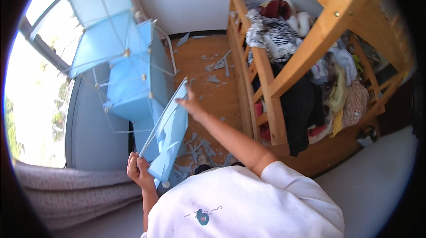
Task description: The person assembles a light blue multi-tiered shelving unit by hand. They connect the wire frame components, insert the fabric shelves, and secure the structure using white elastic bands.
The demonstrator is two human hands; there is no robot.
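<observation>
A light blue panel (171, 127) with a thin white rod along one edge slants in front of me. Its sheet looks creased and torn near the lower end. My left hand (139, 170) is closed in a fist around the panel's near lower end. At the upper far end my right hand (191, 104) grips the edge, fingers partly hidden behind the sheet. Just beyond stands a blue cube rack (126, 87) of sheet panels, white rods and round connectors. Whether the held panel still joins the rack, I cannot tell.
Torn blue-grey scraps (217, 64) litter the wooden floor (208, 91). To the right is a wooden bunk bed (266, 78) heaped with clothes (306, 69). A bright window (40, 100) and a patterned curtain (80, 189) are at the left.
</observation>
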